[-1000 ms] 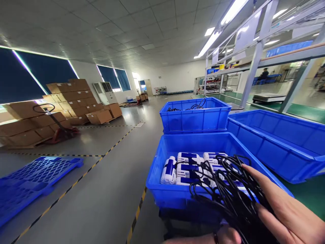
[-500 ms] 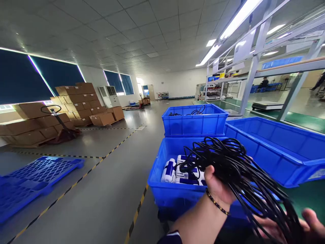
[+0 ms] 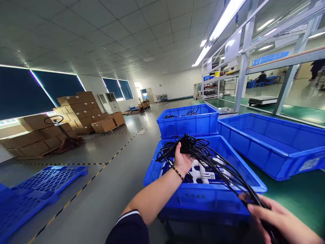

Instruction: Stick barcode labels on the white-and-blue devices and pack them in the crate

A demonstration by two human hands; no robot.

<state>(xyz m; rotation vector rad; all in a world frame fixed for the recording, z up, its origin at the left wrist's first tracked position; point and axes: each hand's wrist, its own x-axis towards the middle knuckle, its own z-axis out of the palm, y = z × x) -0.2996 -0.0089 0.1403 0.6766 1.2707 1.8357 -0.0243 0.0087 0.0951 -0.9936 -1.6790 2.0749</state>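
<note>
A long bundle of black cables (image 3: pixel 210 154) stretches between my two hands, slanting down to the right. My left hand (image 3: pixel 183 161) is closed around its far end, over the near blue bin (image 3: pixel 203 196). Further down, at the bin's near right corner, my right hand (image 3: pixel 269 210) grips the other end of the bundle. Inside this bin lie several white-and-blue items (image 3: pixel 196 171), partly covered by the cables and my left hand; their kind I cannot make out.
Behind stands another blue bin (image 3: pixel 188 125) with black cables in it. A wide blue bin (image 3: pixel 279 142) is at the right. Blue plastic pallets (image 3: pixel 48 183), a pallet jack (image 3: pixel 63 130) and stacked cartons (image 3: pixel 81 108) stand left. Metal shelving (image 3: pixel 243 67) rises at the right.
My left hand has moved left and away from me with its end of the cables, now over the near bin. The bundle is more stretched out. The view has shifted slightly.
</note>
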